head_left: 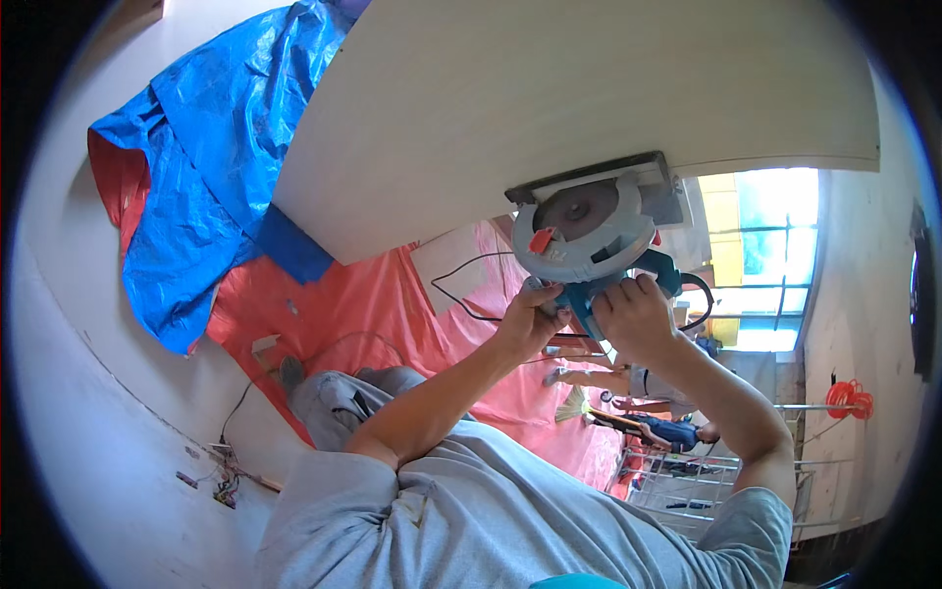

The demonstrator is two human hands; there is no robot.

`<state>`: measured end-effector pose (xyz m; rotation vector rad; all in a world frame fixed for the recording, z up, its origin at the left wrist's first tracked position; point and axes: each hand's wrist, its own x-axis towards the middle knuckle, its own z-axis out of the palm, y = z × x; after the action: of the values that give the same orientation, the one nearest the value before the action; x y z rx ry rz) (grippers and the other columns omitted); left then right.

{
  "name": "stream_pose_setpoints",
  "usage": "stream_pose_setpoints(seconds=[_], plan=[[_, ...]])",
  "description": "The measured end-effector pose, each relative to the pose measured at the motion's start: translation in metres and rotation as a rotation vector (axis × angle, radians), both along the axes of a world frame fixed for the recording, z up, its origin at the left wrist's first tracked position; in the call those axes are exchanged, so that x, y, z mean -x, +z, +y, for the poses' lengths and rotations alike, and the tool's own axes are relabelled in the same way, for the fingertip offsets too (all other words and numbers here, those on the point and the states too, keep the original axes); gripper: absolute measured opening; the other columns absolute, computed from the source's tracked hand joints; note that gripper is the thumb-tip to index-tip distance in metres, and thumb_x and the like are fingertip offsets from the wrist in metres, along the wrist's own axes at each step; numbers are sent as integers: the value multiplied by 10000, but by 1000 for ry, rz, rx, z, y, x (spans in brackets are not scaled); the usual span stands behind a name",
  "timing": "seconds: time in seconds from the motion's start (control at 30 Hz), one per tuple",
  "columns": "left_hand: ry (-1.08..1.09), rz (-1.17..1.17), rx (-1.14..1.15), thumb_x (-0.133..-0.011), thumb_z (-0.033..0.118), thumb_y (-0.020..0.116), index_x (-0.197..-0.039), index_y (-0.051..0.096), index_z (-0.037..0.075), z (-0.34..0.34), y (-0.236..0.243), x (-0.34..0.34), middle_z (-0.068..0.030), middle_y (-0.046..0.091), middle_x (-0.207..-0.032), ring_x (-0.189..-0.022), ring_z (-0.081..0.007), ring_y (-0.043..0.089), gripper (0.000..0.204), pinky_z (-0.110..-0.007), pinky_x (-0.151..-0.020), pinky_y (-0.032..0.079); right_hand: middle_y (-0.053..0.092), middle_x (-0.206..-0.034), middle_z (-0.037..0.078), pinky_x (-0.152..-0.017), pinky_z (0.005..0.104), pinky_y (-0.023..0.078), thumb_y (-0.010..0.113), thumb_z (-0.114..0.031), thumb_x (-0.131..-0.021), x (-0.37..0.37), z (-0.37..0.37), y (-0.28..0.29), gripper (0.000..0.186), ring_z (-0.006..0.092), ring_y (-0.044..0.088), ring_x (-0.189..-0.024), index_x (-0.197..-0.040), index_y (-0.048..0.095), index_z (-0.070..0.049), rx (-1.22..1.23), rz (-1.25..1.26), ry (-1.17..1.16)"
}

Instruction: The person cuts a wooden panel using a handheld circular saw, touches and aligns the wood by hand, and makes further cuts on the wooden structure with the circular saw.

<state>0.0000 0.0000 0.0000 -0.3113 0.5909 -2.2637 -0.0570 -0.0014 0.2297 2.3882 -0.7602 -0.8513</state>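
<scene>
Circular saw, grey guard and teal body, is at the near edge of a large pale panel, its base plate overlapping that edge; I cannot tell whether the blade is in the panel. Left hand: fingers curled closed about the saw's front grip. Right hand: wrapped around the teal rear handle, beside the left. A black cord shows just left of the saw. Beyond, red sheeting covers the floor, and a blue tarp hangs in folds past the panel's left side. An orange coil lies to the far right.
</scene>
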Motion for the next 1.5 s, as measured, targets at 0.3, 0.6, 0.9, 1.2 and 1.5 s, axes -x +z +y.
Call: stream_pose_setpoints(seconds=[0.3, 0.6, 0.9, 1.2, 1.5], plan=[[-6, -88, -53, -963, 32, 701, -1090, 575, 99, 4, 5, 5, -33, 641, -991, -787, -163, 642, 191, -278, -630, 564, 594, -740, 32, -707, 405, 461, 661, -229, -760, 5, -1, -3, 116, 212, 621, -748, -746, 628, -118, -24, 52, 41], [22, -309, -28, -879, 172, 799, -1065, 582, 170, 13, -43, 15, 0, 625, -931, -764, -131, 595, 285, -281, -580, 507, 616, -758, 57, -720, 416, 473, 670, -213, -751, 1, 10, -50, 130, 231, 636, -743, -789, 625, -97, -36, 91, 33], [102, -419, -1, -891, 257, 796, -1093, 568, 150, 19, -90, 12, -3, 617, -895, -719, -127, 589, 323, -264, -539, 478, 623, -741, 48, -692, 396, 466, 676, -210, -758, -8, 10, -96, 108, 221, 648, -719, -766, 625, -115, -40, 79, 72], [102, -400, -15, -911, 209, 766, -1071, 532, 152, 26, -108, 20, -6, 596, -868, -690, -138, 590, 289, -256, -496, 472, 652, -753, 61, -735, 411, 492, 676, -203, -774, 3, 15, -118, 97, 237, 676, -745, -781, 674, -106, -41, 76, 66], [142, -423, -61, -883, 231, 787, -1030, 548, 127, 22, -129, 32, -19, 581, -849, -670, -122, 555, 300, -256, -470, 413, 661, -822, 50, -734, 431, 493, 672, -207, -812, 10, 9, -141, 90, 239, 680, -773, -865, 652, -138, -71, 169, 13]])
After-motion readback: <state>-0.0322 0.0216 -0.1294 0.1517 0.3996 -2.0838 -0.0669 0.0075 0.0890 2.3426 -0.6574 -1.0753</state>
